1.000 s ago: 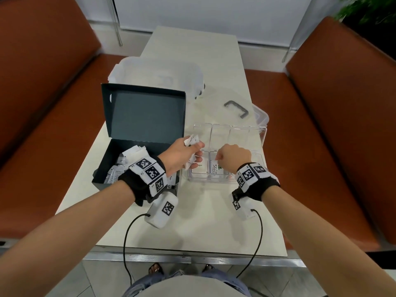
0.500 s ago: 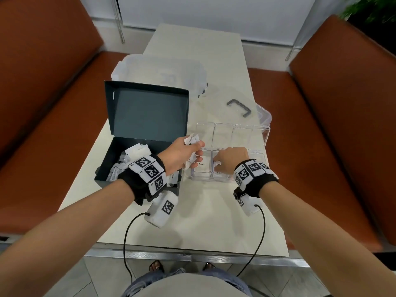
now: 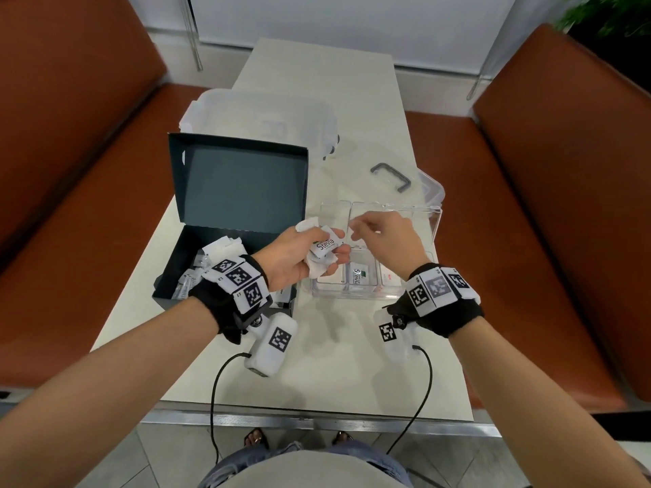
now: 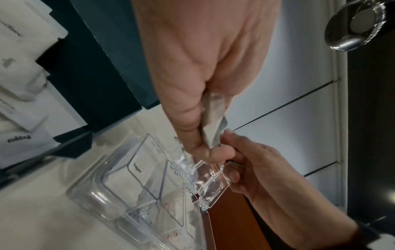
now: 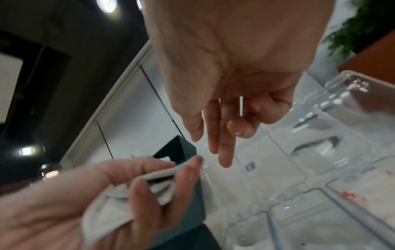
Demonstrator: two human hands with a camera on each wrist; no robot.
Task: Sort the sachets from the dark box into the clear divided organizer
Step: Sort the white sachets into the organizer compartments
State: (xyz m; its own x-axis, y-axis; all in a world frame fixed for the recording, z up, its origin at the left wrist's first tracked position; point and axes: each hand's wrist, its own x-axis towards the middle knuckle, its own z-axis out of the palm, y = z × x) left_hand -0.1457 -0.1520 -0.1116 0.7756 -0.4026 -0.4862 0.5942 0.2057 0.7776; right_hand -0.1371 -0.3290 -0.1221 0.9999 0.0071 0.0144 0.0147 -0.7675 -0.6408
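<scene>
Over the organizer's (image 3: 435, 220) left edge, the left hand (image 3: 294, 258) grips a sachet bunch (image 3: 326, 246); the right hand (image 3: 385, 237), fingers loose and empty, hovers just right of it.

The dark box (image 3: 197, 276) stands open at the left, lid upright, white sachets (image 3: 222, 250) piled inside. Just right of it, the clear divided organizer (image 3: 435, 220) holds a Stevia sachet (image 3: 359, 278) in its near middle compartment; a bunch of sachets (image 3: 322, 250), Stevia uppermost, is held above its near-left corner.
</scene>
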